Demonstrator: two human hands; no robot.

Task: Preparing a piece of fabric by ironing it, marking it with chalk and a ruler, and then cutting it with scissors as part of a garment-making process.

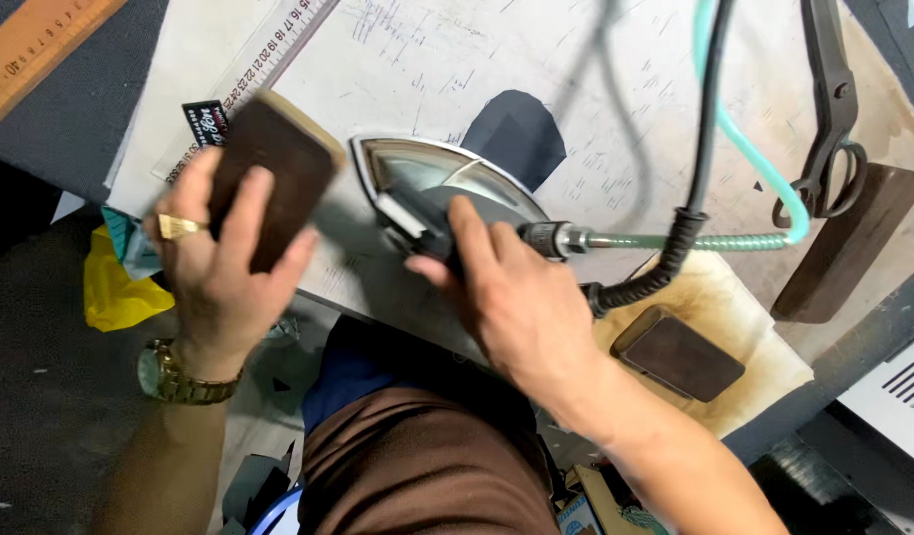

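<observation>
Pale marked surface (615,79), scissors (828,119) far right. Left hand (214,263) palm down, fingers clamped on brown block (278,168). Right hand (506,297) gripping iron (442,183) handle, iron mid-surface just right of block.

Three wooden blocks (273,173), one iron (447,183), one pair of shears (831,109), two rulers (31,45)

A pale, pen-marked worktable (595,59) filled the view. Left of it lay a dark grey floor (41,396) strewn with scraps; below its right corner stood a white vented cabinet (898,391).
</observation>
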